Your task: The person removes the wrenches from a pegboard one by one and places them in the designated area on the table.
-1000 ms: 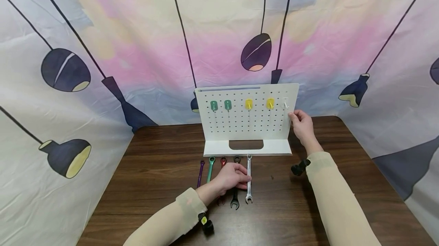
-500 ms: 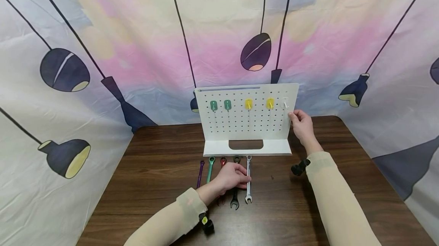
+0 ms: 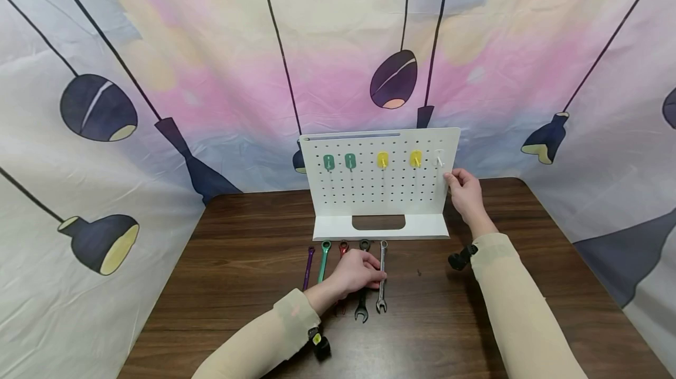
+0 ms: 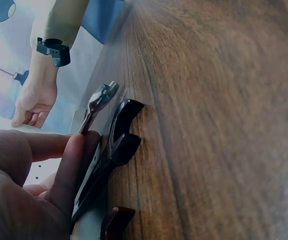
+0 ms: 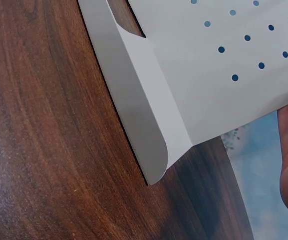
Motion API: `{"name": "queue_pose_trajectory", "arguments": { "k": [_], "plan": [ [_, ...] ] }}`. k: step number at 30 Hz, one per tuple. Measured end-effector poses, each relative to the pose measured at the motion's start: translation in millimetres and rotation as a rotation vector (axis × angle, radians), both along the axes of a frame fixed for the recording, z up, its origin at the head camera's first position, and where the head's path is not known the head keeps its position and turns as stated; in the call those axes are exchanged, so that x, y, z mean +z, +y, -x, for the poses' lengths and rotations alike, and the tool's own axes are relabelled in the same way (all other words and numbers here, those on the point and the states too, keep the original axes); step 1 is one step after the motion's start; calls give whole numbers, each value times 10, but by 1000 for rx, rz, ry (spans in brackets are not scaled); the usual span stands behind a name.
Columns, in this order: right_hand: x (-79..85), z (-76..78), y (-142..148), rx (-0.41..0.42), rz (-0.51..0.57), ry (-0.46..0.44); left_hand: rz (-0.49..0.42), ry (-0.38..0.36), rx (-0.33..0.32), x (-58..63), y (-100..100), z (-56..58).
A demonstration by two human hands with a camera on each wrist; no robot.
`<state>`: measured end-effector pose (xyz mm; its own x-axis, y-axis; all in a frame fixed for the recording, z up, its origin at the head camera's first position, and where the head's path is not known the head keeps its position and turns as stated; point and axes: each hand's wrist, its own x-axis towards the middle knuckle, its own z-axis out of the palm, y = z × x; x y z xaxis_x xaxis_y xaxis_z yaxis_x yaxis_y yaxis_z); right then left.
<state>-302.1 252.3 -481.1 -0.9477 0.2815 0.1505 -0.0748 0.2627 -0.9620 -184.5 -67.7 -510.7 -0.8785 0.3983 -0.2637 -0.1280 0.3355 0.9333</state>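
My left hand [image 3: 355,273] pinches the shank of a silver combination wrench [image 3: 382,291] between thumb and fingers. In the left wrist view, the open end of this wrench [image 4: 100,100] sticks out past the fingertips. Left of it a black wrench [image 3: 361,311] lies on the table, partly under the hand. A red wrench [image 3: 344,246] is mostly covered by the hand. Beyond it are a green wrench [image 3: 324,261] and a purple wrench [image 3: 308,267]. My right hand [image 3: 467,196] holds the right edge of a white pegboard [image 3: 369,185], its thumb on the front face.
Two green hooks [image 3: 350,161], two yellow hooks [image 3: 416,159] and a clear hook [image 3: 439,159] sit in a row on the pegboard. Its base stands on the brown wooden table [image 3: 237,285]. A patterned cloth [image 3: 211,74] hangs behind the table.
The silver wrench has turned a little in my left hand, and its ring end sits slightly lower in the head view. My right hand and the pegboard have stayed still.
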Motion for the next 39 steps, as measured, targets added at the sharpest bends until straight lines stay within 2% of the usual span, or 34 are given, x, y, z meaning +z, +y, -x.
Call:
{"name": "queue_pose_trajectory", "arguments": {
  "k": [8,18,27,39],
  "plan": [
    [15,7,3,0,8,7,98,51,-6,41,14,-11],
    [17,5,11,9,1,2,163,97,-13,43,59,-21],
    [15,5,20,9,-15,-1,171,67,-13,78,112,-37],
    [45,-30,53,34,-45,-16,164,80,7,43,155,-35]
  ]
}}
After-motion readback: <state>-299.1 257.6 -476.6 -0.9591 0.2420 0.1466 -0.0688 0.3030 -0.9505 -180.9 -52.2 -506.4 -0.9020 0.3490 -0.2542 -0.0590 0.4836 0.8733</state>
